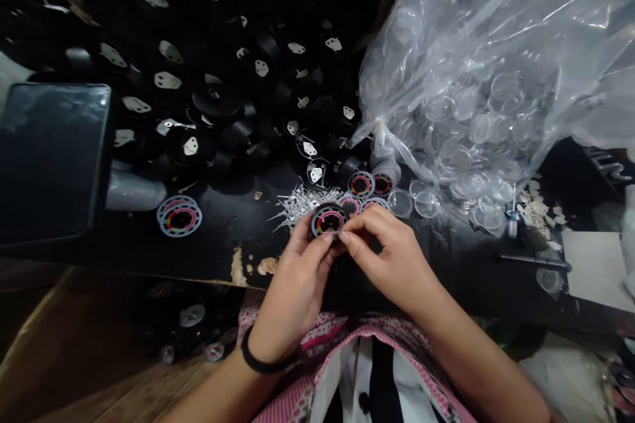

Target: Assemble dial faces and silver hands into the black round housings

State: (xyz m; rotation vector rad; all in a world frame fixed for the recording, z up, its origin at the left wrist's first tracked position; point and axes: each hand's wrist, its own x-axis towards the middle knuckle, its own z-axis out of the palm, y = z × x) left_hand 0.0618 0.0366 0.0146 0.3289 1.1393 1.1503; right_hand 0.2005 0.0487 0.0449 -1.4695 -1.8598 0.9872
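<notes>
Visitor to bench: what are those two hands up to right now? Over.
Left hand holding dark-rimmed dial, face up. Right hand at its rim, grip unclear. Heaped white slivers, printed discs crowding just beyond.

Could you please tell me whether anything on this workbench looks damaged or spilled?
Yes: the black tabletop has pale patches along its front edge, where the surface looks worn away. Some clear discs lie loose outside the plastic bag.

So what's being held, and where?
The left hand holds a round dial by its rim. The right hand is at its edge; its grip can't be told.
</notes>
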